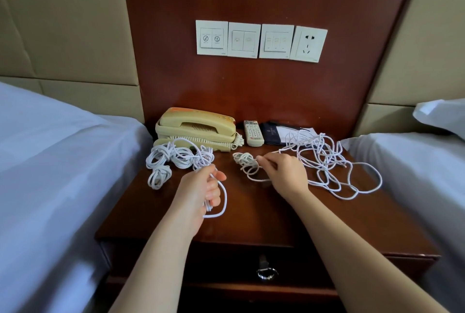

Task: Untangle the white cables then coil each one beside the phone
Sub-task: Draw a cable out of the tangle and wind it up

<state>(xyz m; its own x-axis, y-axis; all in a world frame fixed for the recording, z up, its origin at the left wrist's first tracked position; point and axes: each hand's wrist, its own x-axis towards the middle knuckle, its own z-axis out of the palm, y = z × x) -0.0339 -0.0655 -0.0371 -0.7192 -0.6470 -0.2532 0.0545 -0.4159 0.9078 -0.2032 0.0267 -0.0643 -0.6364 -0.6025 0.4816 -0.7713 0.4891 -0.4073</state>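
On the dark wooden nightstand (251,217) between two beds, a bunched cable cluster (171,159) of white loops lies right against the front of the cream phone (195,127), which stands at the back left of the top; our left hand (201,189) is clenched around several strands leading out of that cluster, and a cable loop (222,202) hangs out below the fist, over the front left part of the top; our right hand (284,174) reaches in near the middle, its fingertips pinching a strand at the edge of a small knot (245,159) of cable that rests on the wood just right of the phone's curly cord (236,140); from that hand the strand runs on to the right into a loose tangle (324,159), whose wide open loops sprawl over the right half of the top, reaching close to its right edge; the far loops of this tangle lie over a dark folder (273,134) and a white sheet at the back; a remote control (253,133) sits between the phone and the folder; on the red-brown panel above we see three switch plates (244,39) and a wall socket (308,44) in a row; white bedding (50,149) flanks the nightstand on both sides; a key ring (266,272) hangs from the drawer front below.
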